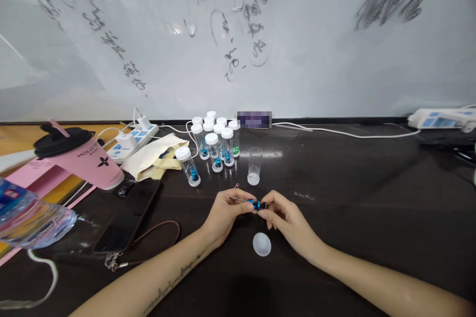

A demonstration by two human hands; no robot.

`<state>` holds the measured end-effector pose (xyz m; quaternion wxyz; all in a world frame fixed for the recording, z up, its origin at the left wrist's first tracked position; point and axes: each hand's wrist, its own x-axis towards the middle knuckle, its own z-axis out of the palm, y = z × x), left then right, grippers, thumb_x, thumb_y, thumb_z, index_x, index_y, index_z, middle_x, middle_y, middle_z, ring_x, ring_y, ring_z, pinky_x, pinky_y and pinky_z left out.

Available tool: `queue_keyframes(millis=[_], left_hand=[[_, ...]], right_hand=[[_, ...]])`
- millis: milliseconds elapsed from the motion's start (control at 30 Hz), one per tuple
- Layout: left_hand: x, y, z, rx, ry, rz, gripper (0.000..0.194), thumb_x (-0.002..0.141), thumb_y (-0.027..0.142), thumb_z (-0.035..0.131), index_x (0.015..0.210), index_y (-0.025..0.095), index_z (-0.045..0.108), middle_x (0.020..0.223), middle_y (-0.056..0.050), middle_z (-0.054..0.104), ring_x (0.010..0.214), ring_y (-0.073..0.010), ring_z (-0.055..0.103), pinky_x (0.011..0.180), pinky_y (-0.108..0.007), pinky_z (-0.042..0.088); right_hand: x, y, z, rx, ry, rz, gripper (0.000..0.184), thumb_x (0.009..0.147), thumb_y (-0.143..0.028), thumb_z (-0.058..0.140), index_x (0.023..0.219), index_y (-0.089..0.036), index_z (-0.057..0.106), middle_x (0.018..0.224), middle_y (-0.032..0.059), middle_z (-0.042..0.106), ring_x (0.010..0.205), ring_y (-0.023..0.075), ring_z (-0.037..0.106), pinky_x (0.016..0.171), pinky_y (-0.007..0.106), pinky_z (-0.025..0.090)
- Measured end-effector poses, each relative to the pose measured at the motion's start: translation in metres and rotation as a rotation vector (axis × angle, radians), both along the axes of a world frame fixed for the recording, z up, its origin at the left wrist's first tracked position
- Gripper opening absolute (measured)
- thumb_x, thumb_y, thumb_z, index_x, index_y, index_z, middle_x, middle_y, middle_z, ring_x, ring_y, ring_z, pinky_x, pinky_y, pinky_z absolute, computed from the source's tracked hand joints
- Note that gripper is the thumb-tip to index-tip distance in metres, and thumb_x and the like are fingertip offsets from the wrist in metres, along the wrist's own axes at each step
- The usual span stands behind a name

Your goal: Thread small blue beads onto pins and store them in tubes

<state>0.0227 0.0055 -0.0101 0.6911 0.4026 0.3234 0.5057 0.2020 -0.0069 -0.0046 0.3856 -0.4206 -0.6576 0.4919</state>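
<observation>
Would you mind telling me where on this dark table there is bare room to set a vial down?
The widest bare stretch lies right of the open vial, out toward the white cable. A smaller patch lies between the loose cap and the phone. The left is crowded: capped vials, cloth bag, pink cup, water bottle.

Reading "MOLLY TE…" in dark letters, cut off by the curve, on the tipped pink paper cup with black lid (87, 161), above a dark four-petal flower mark. Showing faint pale lettering, too small to read, on the pink flat card (39, 171) beneath the cup. Carrying handwritten dark marker characters, smeared and not legible, across the white glossy whiteboard (297, 59) behind the surface. Blurred out beyond reading on the small dark rectangular label (254, 119) at the board's foot. Bearing a blue label, unreadable, on the clear plastic water bottle (26, 215).
</observation>
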Motion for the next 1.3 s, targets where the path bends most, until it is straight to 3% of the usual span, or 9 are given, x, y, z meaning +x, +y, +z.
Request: queue_keyframes(millis=[100,300,467,667,800,1033,1167,1300], left_hand=[[-0.0002,0.0005,0.0,-0.001,0.01,0.009,0.016,0.064,0.014,0.08,0.078,0.014,0.073,0.071,-0.003,0.073,0.065,-0.0115,0.065,0.071,-0.023,0.048],[-0.0002,0.0,-0.0009,-0.012,-0.003,-0.011,0.017,0.063,0.016,0.081,0.078,0.014,0.073,0.073,-0.004,0.074,0.065,-0.013,0.067,0.071,-0.025,0.049],[-0.0001,-0.001,-0.0004,-0.008,0.012,0.009,0.017,0.064,0.015,0.081,0.078,0.014,0.073,0.072,-0.004,0.074,0.066,-0.0121,0.066,0.071,-0.024,0.048],[0.0001,-0.0002,0.0004,-0.009,0.001,-0.011,0.018,0.063,0.016,0.081,0.078,0.013,0.072,0.073,-0.005,0.074,0.066,-0.0139,0.067,0.072,-0.026,0.049],[-0.0002,-0.0001,0.0003,-0.016,0.004,0.008,0.017,0.063,0.015,0.081,0.078,0.014,0.073,0.072,-0.004,0.074,0.066,-0.0126,0.066,0.072,-0.025,0.048],[0.0003,-0.0014,0.0009,-0.018,0.01,0.015,0.017,0.063,0.014,0.081,0.077,0.015,0.073,0.074,-0.003,0.074,0.068,-0.0127,0.066,0.073,-0.024,0.048],[0.0009,-0.0018,0.0026,-0.015,0.008,0.003,0.017,0.063,0.015,0.081,0.078,0.014,0.073,0.074,-0.004,0.074,0.068,-0.014,0.067,0.074,-0.026,0.049],[0.0012,-0.002,0.0032,-0.011,0.012,0.009,0.017,0.063,0.015,0.081,0.078,0.014,0.072,0.072,-0.003,0.073,0.066,-0.0138,0.067,0.074,-0.026,0.049]], right_hand=[[0.0004,0.0011,-0.002,0.007,-0.009,-0.023,0.014,0.087,-0.03,0.064,0.091,-0.021,0.054,0.06,-0.0062,0.053,0.055,0.0115,0.051,0.056,0.024,0.037],[0.0004,0.0005,0.0002,-0.009,0.01,0.021,0.023,0.093,-0.037,0.054,0.079,-0.018,0.055,0.067,-0.0022,0.056,0.058,0.0113,0.052,0.057,0.025,0.039],[0.0003,0.0002,-0.0007,0.013,0.0,-0.02,0.016,0.088,-0.032,0.063,0.092,-0.021,0.054,0.058,-0.0064,0.053,0.055,0.0114,0.05,0.056,0.024,0.036],[-0.0004,0.0006,0.0021,-0.016,0.028,0.028,0.025,0.093,-0.038,0.053,0.078,-0.018,0.055,0.067,-0.0021,0.056,0.058,0.0113,0.051,0.056,0.025,0.038],[0.0006,0.0001,-0.0009,0.014,-0.015,-0.015,0.014,0.089,-0.033,0.061,0.09,-0.021,0.054,0.06,-0.0057,0.053,0.055,0.0118,0.05,0.056,0.025,0.036],[0.0002,0.0001,-0.0014,0.006,0.003,-0.035,0.018,0.086,-0.033,0.066,0.094,-0.022,0.054,0.061,-0.0063,0.052,0.056,0.0117,0.05,0.055,0.025,0.036],[-0.0003,-0.0012,0.002,-0.015,0.049,-0.016,0.02,0.091,-0.04,0.057,0.096,-0.02,0.055,0.067,-0.0037,0.053,0.057,0.0113,0.051,0.055,0.024,0.039],[-0.0005,-0.0013,0.0051,-0.012,0.047,-0.013,0.028,0.096,-0.043,0.046,0.087,-0.018,0.056,0.06,-0.0033,0.051,0.054,0.0115,0.048,0.053,0.024,0.038]])
